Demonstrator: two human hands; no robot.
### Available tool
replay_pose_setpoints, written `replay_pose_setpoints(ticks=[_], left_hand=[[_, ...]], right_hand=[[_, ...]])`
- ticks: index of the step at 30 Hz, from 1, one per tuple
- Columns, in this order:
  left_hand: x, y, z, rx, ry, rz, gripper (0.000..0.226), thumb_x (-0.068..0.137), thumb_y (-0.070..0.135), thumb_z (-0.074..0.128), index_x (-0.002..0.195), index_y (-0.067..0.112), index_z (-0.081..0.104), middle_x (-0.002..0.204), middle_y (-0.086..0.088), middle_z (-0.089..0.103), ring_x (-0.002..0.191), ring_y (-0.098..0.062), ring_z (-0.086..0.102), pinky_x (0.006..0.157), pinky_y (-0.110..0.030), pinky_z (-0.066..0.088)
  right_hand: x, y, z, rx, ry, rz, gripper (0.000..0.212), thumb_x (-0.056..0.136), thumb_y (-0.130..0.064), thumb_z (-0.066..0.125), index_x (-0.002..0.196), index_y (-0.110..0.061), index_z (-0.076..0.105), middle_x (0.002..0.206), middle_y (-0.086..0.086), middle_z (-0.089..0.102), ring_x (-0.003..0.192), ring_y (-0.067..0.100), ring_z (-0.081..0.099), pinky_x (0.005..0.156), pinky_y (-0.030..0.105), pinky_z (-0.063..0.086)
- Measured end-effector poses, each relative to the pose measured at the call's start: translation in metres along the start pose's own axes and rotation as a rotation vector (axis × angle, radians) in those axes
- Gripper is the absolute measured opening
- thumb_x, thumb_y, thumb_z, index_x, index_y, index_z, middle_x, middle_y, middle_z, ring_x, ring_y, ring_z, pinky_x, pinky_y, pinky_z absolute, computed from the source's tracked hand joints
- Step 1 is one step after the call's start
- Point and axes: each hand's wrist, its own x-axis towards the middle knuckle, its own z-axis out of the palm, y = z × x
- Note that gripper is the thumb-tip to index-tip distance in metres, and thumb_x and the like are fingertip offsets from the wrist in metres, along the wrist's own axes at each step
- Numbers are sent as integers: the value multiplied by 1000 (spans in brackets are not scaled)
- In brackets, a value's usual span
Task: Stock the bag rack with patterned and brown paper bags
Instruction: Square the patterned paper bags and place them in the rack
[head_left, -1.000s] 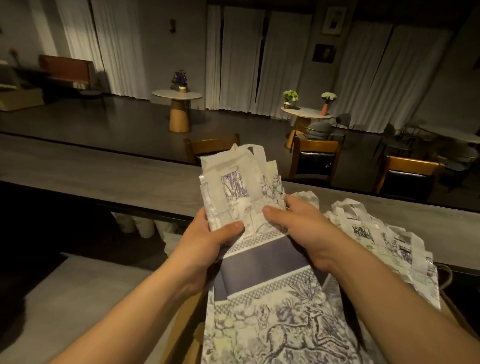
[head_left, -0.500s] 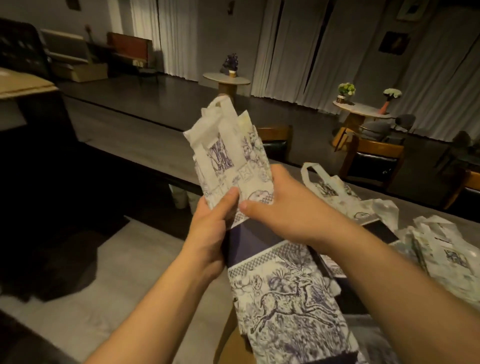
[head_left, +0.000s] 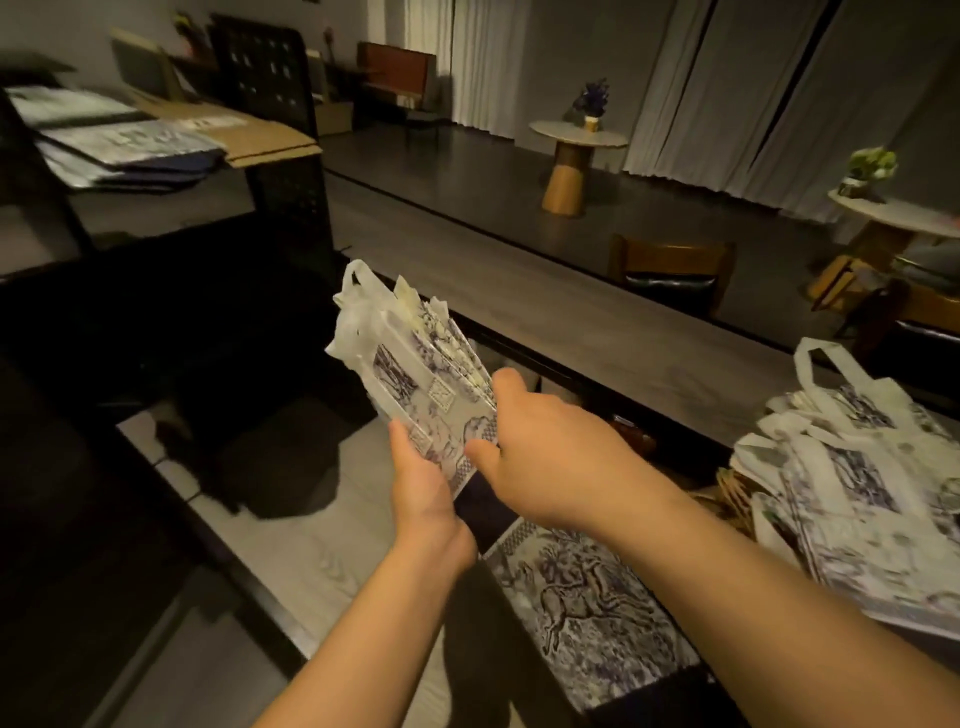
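1. both hands hold a bundle of patterned bags (head_left: 441, 384) in the middle of the frame, its white handles tilted toward the upper left.
2. the left hand (head_left: 421, 483) grips the bundle's lower left edge, thumb curled onto the front face; its other fingers are hidden behind.
3. the right hand (head_left: 550, 457) clasps the right side, thumb on the front and index finger over the fanned top edges, pinching the bags.
4. more patterned bags (head_left: 857, 499) lie heaped at the right edge on the counter (head_left: 571, 312).
5. the bag rack (head_left: 280, 171), upper left, carries flat patterned bags (head_left: 130, 156) beside brown paper bags (head_left: 260, 135) on a shelf.
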Motion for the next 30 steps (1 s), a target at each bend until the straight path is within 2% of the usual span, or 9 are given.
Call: replay_pose_setpoints(ticks=[2,7,12,14,18,21,25,27,30], left_hand=[[0,0,-13,-29,71,-23,56,100,64,44,117,21,75,106,-6,80,78,-24,79,63,-36,60],[1,12,-32,-75,247,-9,59,98,71,40,115,25,73,107,-7,79,92,-30,74,65,-37,59],[20,26,-42,-2,273,86,46,109,54,26,105,30,65,104,-4,71,87,-21,66,65,-32,50],[38,29,-46,72,283,131,40,112,41,25,114,28,62,116,-8,68,90,-21,63,68,-33,50],[94,38,-61,368,355,209,48,113,36,24,156,17,31,140,-4,46,116,-24,49,90,-35,43],[138,53,-80,613,394,265,58,110,50,23,163,29,15,164,-5,26,145,-34,35,118,-53,31],[182,85,-98,726,338,344,61,108,54,17,164,32,8,171,-6,11,153,-29,22,121,-49,20],[208,96,-108,770,323,341,66,107,57,16,164,25,12,169,-11,17,146,-26,33,117,-44,25],[246,109,-129,1022,308,302,92,95,75,12,149,8,46,147,-19,50,128,-33,53,109,-46,40]], right_hand=[[4,-4,6,-10,-19,-15,28,103,-46,55,109,-26,35,84,-5,57,73,20,60,60,39,51],[11,-22,26,75,-102,-157,26,105,-38,57,110,-27,34,81,-2,58,65,16,59,50,33,40],[24,-40,52,38,-54,-205,25,105,-35,56,122,-26,40,82,-1,59,66,18,57,56,40,50],[31,-40,64,40,-50,-176,22,105,-32,56,117,-27,38,83,0,59,66,19,56,54,39,47],[63,-37,102,-3,-66,-49,19,106,-31,53,109,-29,35,80,-2,55,67,21,55,52,37,42],[90,-38,138,-13,-88,64,26,102,-25,59,119,-30,39,94,3,65,79,30,63,59,39,46],[121,-48,180,-2,-122,176,35,102,-19,57,129,-29,39,113,6,66,98,37,68,64,38,38],[135,-53,199,-4,-129,212,37,101,-13,54,133,-27,39,114,7,64,98,37,67,64,38,36],[150,-55,222,-32,-136,253,42,97,-6,52,133,-25,42,116,9,65,102,36,66,67,38,37]])
